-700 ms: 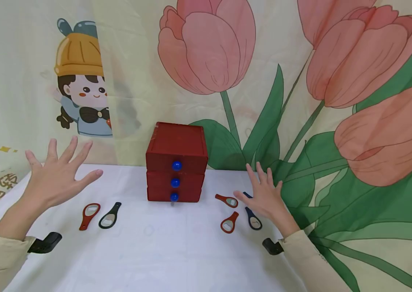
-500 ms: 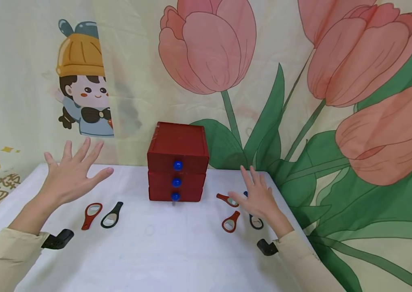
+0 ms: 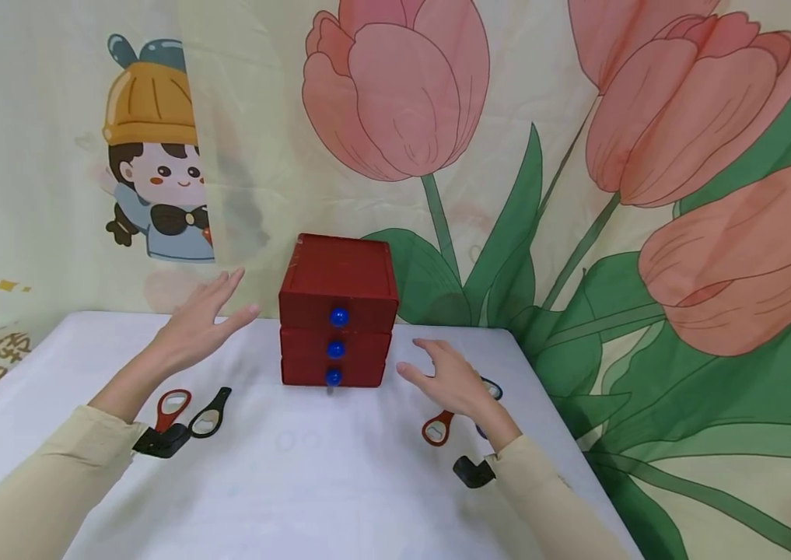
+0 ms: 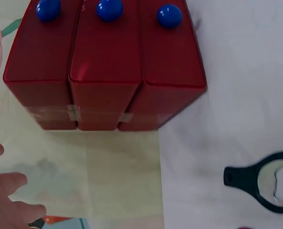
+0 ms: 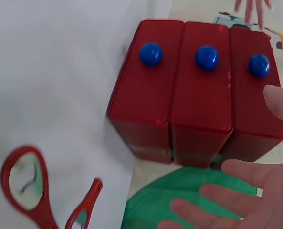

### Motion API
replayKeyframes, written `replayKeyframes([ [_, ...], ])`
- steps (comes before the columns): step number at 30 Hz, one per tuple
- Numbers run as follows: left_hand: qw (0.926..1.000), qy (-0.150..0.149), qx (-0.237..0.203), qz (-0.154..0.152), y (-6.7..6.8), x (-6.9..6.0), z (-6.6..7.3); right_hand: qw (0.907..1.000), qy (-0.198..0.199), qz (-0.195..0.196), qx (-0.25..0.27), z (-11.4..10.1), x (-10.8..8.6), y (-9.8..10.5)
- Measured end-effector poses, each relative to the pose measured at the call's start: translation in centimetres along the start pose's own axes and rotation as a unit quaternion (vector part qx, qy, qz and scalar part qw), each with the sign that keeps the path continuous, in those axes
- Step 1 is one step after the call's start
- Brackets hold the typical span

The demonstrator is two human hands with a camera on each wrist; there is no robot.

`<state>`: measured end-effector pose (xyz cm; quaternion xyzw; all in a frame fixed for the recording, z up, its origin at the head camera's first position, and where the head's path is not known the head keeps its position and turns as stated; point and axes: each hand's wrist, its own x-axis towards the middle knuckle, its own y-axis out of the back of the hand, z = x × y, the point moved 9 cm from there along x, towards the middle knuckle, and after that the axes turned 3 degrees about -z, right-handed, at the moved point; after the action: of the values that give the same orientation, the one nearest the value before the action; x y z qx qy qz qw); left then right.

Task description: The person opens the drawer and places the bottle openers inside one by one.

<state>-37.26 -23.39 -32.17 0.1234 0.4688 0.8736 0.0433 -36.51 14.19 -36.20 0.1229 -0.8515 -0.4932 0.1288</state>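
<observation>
A red three-drawer box [image 3: 337, 311] with blue knobs stands at the back of the table, its drawers closed. My left hand [image 3: 202, 327] hovers left of the box with fingers extended, holding nothing. On the other side, my right hand [image 3: 454, 381] is held above the bottle openers, palm towards the box, also holding nothing. A red bottle opener [image 3: 162, 421] and a black bottle opener [image 3: 221, 401] lie below my left forearm. Near my right hand are a red bottle opener [image 3: 447, 420] and blue ones, partly covered; another red opener [image 5: 89, 199] shows in the right wrist view.
A white cloth covers the table [image 3: 339, 482]. Behind it hangs a backdrop [image 3: 255, 117] printed with tulips and a cartoon figure. Black wrist mounts [image 3: 161, 442] stick out from both sleeves.
Both hands have moved inward towards the box, the left going right and the right going left. Their spread fingers have drawn closer together. The box and openers stay in place.
</observation>
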Motion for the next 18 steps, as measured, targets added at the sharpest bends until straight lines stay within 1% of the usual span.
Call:
replayKeyframes([
  [2, 0.9993, -0.008, -0.036, -0.009, -0.3, 0.6, 0.5, 0.9997, 0.012, -0.005, 0.019, -0.7, 0.2, -0.2],
  [5, 0.9971, -0.012, -0.072, -0.023, -0.7, 1.4, 1.2, 0.9982, 0.021, -0.017, 0.053, -1.7, 0.4, -0.5],
  [9, 0.9939, 0.001, -0.103, -0.038, -1.2, 2.4, 1.9, 0.9942, 0.018, -0.038, 0.099, -2.7, 1.0, -1.0],
  [11, 0.9919, 0.012, -0.118, -0.046, -1.5, 2.8, 2.0, 0.9900, 0.014, -0.052, 0.131, -3.0, 1.5, -1.3],
  [14, 0.9883, 0.022, -0.141, -0.055, -1.8, 3.3, 2.3, 0.9790, 0.008, -0.080, 0.187, -3.7, 2.0, -2.0],
  [18, 0.9805, 0.034, -0.179, -0.072, -2.4, 3.9, 2.5, 0.9553, -0.004, -0.115, 0.272, -4.6, 2.7, -3.1],
])
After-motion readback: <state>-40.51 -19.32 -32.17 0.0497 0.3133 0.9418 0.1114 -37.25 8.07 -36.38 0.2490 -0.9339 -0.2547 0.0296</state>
